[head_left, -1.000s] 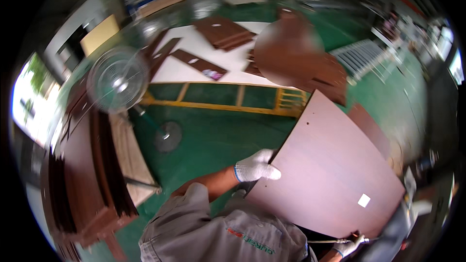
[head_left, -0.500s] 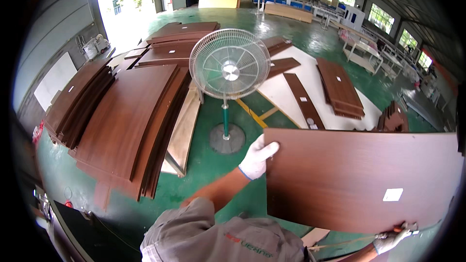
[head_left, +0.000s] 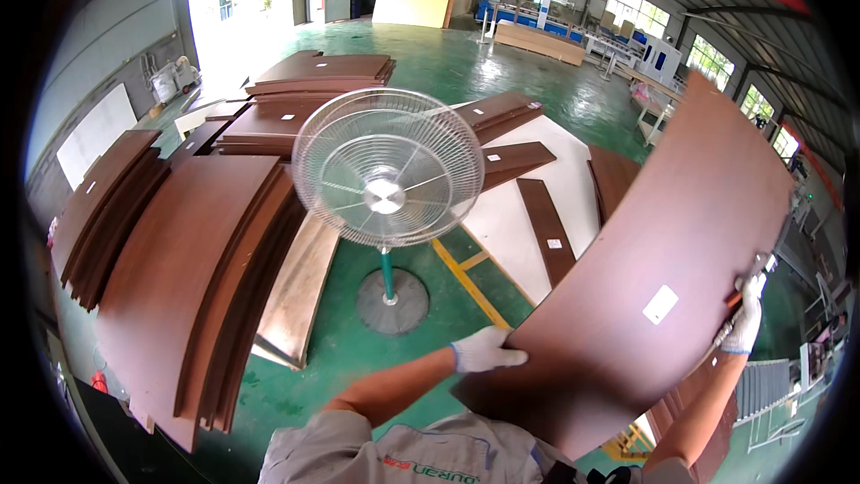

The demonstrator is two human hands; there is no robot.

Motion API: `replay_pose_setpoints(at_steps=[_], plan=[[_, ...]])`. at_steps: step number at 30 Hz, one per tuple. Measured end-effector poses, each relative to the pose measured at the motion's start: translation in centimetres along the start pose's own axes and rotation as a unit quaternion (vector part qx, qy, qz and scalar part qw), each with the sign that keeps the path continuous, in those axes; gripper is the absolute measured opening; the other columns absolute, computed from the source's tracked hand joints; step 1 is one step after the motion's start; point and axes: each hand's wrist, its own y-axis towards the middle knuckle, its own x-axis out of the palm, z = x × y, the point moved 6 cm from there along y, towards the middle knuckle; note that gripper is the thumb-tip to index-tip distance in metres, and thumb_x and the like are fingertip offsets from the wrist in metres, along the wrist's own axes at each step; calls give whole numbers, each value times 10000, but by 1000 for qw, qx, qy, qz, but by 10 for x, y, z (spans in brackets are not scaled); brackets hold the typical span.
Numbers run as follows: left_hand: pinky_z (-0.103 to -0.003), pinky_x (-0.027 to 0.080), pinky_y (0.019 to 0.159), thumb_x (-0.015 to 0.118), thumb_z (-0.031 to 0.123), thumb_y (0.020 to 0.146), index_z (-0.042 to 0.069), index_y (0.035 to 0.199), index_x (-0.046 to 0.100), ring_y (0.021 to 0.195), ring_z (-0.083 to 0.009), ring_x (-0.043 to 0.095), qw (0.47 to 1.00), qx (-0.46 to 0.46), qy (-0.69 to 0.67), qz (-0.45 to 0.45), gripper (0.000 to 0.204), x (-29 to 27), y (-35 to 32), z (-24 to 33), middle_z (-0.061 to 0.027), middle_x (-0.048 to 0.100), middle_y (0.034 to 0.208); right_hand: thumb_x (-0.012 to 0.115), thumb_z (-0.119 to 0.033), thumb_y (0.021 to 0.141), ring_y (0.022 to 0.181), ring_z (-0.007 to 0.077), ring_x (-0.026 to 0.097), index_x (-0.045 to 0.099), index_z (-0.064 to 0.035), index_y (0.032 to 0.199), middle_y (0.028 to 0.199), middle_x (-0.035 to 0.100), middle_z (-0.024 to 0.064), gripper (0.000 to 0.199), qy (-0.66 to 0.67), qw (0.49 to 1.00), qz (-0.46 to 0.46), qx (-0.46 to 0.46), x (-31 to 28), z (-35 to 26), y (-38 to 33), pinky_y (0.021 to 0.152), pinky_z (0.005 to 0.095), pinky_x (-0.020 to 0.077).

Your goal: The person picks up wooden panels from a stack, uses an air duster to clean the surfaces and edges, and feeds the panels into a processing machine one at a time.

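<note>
A large brown wood-grain panel [head_left: 618,260] with a white label [head_left: 660,305] is held up at a tilt in front of me on the right. My left hand [head_left: 488,351], in a white glove, is closed on its lower left edge, thumb lying on the face. At the right edge my gloved right hand [head_left: 742,323] also grips the panel. A small tool with metal and orange parts [head_left: 736,298] is in that same hand; its exact kind is hard to make out, and the fingers behind the panel are hidden.
Just beyond the panel stands a pedestal fan [head_left: 387,193] on a round base. Stacked brown panels [head_left: 193,260] fill the left. A white board [head_left: 502,242] bears several brown strips. Another brown panel [head_left: 699,412] lies low by my right arm. Yellow lines [head_left: 470,282] mark the green floor.
The panel has swung from nearly level to a steep tilt, its right end raised. My right hand has moved up with it, my left slightly down. The view has shifted.
</note>
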Motion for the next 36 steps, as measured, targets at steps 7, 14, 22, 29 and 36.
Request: replay_pose_setpoints(at_steps=[7, 14, 22, 29, 36], plan=[[-335, 527, 938, 761, 128, 888, -33, 1293, 633, 1021, -173, 656, 936, 29, -329, 126, 454, -38, 212, -29, -97, 713, 1154, 670, -387, 963, 841, 124, 576, 713, -48, 914, 882, 657, 18, 345, -193, 977, -77, 45, 85, 116, 202, 781, 289, 441], [-387, 527, 969, 644, -35, 798, -34, 1319, 602, 1088, -246, 668, 866, 68, -493, 39, 523, -124, 343, -30, -146, 684, 1224, 611, -387, 1001, 704, 148, 591, 648, -67, 910, 758, 635, 35, 334, -170, 948, -204, 178, 79, 241, 169, 674, 299, 468], [-362, 552, 898, 627, 33, 808, -69, 1271, 615, 999, -235, 698, 865, 48, -485, 122, 475, -207, 448, -17, -152, 708, 1133, 756, -186, 861, 635, 108, 575, 718, 37, 944, 731, 637, 14, 241, -257, 931, 82, 247, 8, 390, 138, 574, 291, 471], [-404, 573, 875, 652, 66, 774, -65, 1224, 628, 973, -262, 701, 826, 96, -526, 177, 469, -343, 568, -45, -153, 709, 1099, 733, -222, 894, 649, 94, 487, 636, -37, 733, 690, 557, -25, 264, -370, 912, -13, 176, 144, 394, 316, 605, 292, 402], [-448, 572, 897, 677, 104, 772, -40, 1287, 582, 1023, -309, 687, 717, 225, -625, 211, 543, -469, 557, 2, -184, 682, 1171, 704, -335, 918, 648, 117, 514, 626, -30, 751, 695, 578, 13, 356, -381, 899, -186, 105, 322, 387, 473, 615, 291, 410]])
